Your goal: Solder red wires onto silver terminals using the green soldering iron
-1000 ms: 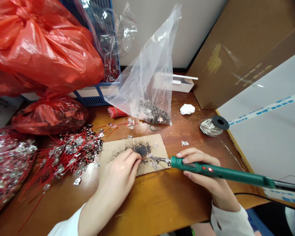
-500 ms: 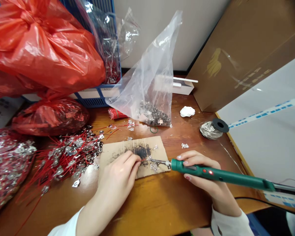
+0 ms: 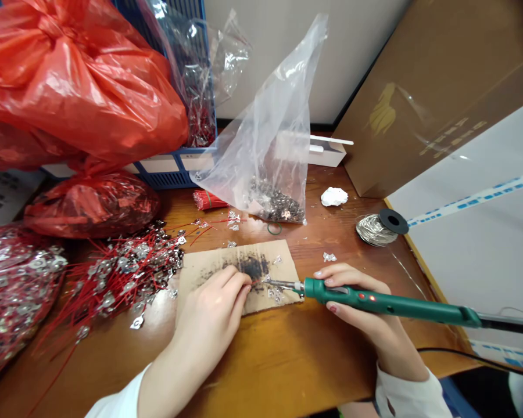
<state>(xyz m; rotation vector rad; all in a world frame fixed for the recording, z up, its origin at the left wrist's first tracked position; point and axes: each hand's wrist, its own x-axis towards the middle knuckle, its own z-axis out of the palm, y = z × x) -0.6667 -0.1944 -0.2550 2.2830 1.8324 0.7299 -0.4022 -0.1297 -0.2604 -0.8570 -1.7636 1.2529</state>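
Observation:
My right hand is wrapped round the green handle of a soldering iron, its small red light lit. The iron points left, and its tip lies by a small metal tab on the scorched cardboard. Just left of the tip, my left hand rests on the cardboard with thumb and fingers pinched together. What those fingers hold is hidden. Several small metal terminals lie under the iron's tip. Black soot stains the cardboard's middle.
Red wires with metal terminals are heaped at left, beside red plastic bags. A clear bag of dark metal parts stands behind the cardboard. A solder wire spool and crumpled white lump lie at right, near a brown box.
The whole view has shifted very slightly. Both hands and the soldering iron keep nearly the same places, with the tip still beside my left fingers.

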